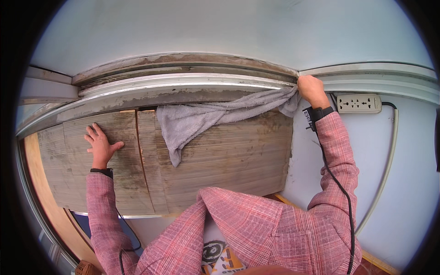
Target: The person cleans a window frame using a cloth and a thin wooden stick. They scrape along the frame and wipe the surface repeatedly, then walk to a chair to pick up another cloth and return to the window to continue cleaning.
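Note:
My right hand (311, 90) is closed on one end of a grey towel (220, 111), at the right end of a metal window track (185, 79). From there the towel stretches left along the ledge, and its loose end hangs over a stained wood-grain board (223, 151). My left hand (101, 142) rests on the left part of the board surface with its fingers spread and nothing held. Dirt marks the ledge and the frame behind the track.
A power strip (359, 103) is fixed to the wall right of my right hand, its cable (389, 165) running down. Black cords hang from both my wrists. A wooden strip (43, 172) edges the board at far left. Window glass (185, 27) rises beyond the track.

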`<state>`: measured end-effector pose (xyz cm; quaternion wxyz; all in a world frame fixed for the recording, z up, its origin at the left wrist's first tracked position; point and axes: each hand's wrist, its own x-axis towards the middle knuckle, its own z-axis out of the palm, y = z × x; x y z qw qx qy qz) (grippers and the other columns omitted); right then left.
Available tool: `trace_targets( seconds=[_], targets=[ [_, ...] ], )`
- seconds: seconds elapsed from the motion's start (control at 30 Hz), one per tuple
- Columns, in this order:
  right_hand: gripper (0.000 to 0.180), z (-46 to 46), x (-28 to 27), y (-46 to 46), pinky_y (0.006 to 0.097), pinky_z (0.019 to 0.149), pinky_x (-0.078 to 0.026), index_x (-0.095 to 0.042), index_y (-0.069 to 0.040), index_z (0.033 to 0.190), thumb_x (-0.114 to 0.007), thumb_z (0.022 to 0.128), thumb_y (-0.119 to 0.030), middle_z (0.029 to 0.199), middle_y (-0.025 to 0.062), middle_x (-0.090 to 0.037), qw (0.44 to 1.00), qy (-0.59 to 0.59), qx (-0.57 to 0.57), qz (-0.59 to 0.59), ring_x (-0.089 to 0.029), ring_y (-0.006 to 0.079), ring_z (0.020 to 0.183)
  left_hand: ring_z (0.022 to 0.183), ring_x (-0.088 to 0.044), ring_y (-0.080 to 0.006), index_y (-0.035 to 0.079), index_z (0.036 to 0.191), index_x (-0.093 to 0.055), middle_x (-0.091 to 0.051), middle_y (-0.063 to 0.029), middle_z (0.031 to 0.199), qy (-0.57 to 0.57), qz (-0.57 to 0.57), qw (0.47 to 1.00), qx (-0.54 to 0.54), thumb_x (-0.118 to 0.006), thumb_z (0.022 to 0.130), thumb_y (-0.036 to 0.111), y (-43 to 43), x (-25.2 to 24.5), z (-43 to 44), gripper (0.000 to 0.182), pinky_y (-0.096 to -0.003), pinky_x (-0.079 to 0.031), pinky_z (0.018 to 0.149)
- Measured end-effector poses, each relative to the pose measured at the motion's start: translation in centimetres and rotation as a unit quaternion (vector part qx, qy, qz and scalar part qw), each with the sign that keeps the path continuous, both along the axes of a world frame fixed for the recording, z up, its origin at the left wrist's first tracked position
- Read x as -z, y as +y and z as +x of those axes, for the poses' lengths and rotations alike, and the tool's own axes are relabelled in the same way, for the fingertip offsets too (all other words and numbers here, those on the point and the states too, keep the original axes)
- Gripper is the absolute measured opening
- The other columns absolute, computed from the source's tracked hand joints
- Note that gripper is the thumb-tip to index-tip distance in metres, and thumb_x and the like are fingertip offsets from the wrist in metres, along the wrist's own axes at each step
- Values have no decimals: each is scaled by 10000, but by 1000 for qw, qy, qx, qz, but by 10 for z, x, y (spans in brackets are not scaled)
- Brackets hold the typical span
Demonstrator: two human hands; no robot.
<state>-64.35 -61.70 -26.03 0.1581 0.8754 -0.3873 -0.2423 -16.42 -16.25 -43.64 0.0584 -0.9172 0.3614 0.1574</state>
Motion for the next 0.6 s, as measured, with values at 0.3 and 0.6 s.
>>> trace_targets(
  seconds=[0.3, 0.6],
  targets=[
    [66, -2, 22, 54, 443, 628, -576, -694, -36, 809, -631, 796, -52, 797, 172, -699, 992, -126, 22, -12, -713, 350, 737, 1392, -207, -600, -65, 1539, -124, -137, -348, 1572, -7, -21, 1000, 8, -948, 560, 436, 2, 4, 3, 1374, -803, -430, 815],
    [153, -13, 51, 49, 406, 634, -594, -745, -32, 851, -601, 863, -85, 872, 204, -712, 972, -96, 191, -95, -733, 318, 749, 1410, -155, -617, -53, 1548, -99, -102, -355, 1582, 16, -7, 1000, -14, -949, 562, 428, 6, 15, 10, 1388, -827, -374, 863]
  ],
)
